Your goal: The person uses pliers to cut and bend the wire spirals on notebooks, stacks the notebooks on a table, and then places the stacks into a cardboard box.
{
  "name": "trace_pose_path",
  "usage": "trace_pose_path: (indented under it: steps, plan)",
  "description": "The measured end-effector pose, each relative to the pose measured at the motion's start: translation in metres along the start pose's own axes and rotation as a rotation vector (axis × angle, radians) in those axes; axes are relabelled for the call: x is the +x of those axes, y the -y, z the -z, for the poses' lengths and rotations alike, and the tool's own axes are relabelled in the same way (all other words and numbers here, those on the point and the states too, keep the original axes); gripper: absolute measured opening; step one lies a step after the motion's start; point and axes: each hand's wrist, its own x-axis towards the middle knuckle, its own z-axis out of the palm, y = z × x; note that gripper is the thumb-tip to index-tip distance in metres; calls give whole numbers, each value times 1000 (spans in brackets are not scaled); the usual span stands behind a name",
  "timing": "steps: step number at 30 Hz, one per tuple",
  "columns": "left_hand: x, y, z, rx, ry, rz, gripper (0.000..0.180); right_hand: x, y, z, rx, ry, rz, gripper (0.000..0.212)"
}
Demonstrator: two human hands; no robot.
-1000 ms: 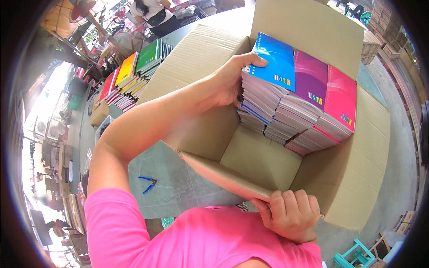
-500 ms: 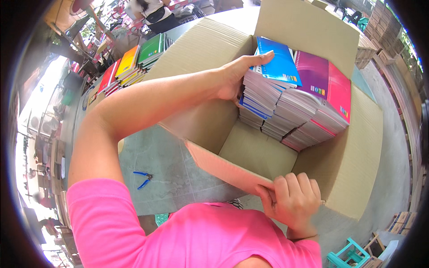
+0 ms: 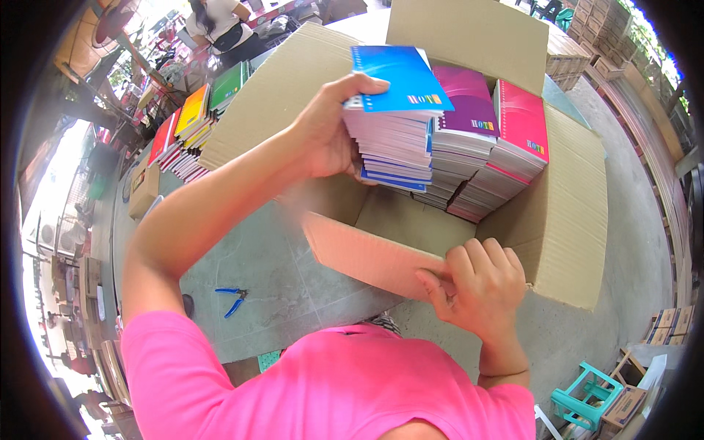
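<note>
An open cardboard box (image 3: pixel 570 183) stands on the grey table with stacks of notebooks along its far side. My left hand (image 3: pixel 334 132) clasps a thick stack of blue notebooks (image 3: pixel 400 81), its thumb on the top cover and its fingers around the left side and underneath. That stack is at the box's left, beside the purple notebooks (image 3: pixel 462 99). To their right are the red-pink notebooks (image 3: pixel 522 117). My right hand (image 3: pixel 484 286) is closed over the edge of the near flap (image 3: pixel 367 257), thumb on the outer side. More notebooks sit lower down, partly hidden.
Red notebooks (image 3: pixel 166 138), yellow notebooks (image 3: pixel 192 110) and green notebooks (image 3: pixel 226 86) are piled left of the box. Blue-handled cutters (image 3: pixel 235 301) lie on the table (image 3: pixel 271 323). A teal stool (image 3: pixel 587 396) stands at lower right. Another person (image 3: pixel 218 29) is in the background.
My left hand has lifted the blue stack up and left, and a gap now shows between it and the lower notebooks. My right hand keeps its grip on the flap.
</note>
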Motion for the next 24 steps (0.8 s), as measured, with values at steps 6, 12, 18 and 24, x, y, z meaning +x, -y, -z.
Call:
trace_pose_path:
  steps: [6, 12, 18, 24]
  plan:
    - [-98, 19, 41, -460, 302, -424, 62, 0, 14, -3, 67, 62, -18, 34]
    - [-206, 40, 106, -423, 154, -899, 64, 6, 54, 10, 942, -313, 63, 27]
    - [-219, 114, 176, -527, -977, -787, 74, 28, 90, 6, 2380, 105, 183, 25]
    - [-170, 215, 267, -820, -1072, -496, 69, 35, 108, 20, 2494, -53, 135, 22]
